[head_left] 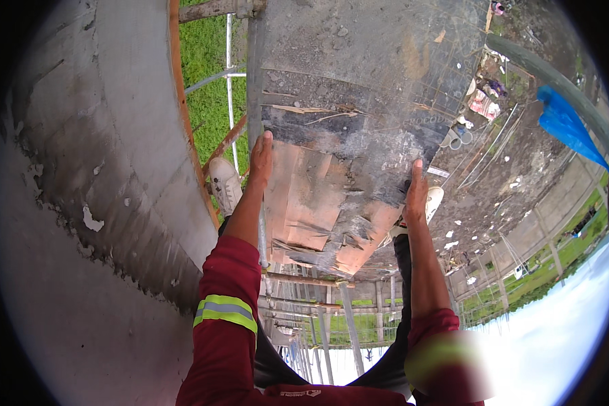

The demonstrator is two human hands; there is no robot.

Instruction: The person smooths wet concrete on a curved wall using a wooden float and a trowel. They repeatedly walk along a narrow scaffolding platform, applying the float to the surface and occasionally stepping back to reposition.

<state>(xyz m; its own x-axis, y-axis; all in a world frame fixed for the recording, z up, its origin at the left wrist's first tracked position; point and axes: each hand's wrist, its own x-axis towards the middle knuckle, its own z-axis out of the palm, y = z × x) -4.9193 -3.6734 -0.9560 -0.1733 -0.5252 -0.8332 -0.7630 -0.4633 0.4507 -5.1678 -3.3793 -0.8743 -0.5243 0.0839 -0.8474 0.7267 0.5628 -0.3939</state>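
Note:
A worn plywood board [311, 189] lies between my hands, its dark facing peeled to bare reddish wood over much of the near part. Along its left edge my left hand [261, 161] is closed, the fingers partly hidden at the edge. My right hand [417, 193] grips the opposite edge, with its underside fingers out of sight. Beyond the board, a larger dark sheet [358, 40] carries dirt and splinters. My white shoes [224, 184] stand on either side of the board, the right one partly covered by my hand.
A rough concrete surface [81, 169] with an orange-brown edge fills the left. Scaffold tubes [254, 74] run beside the board, with grass [210, 68] far below. At right, lower ground holds debris, grey pipes [456, 143] and a blue tarp [567, 125] near a thick tube.

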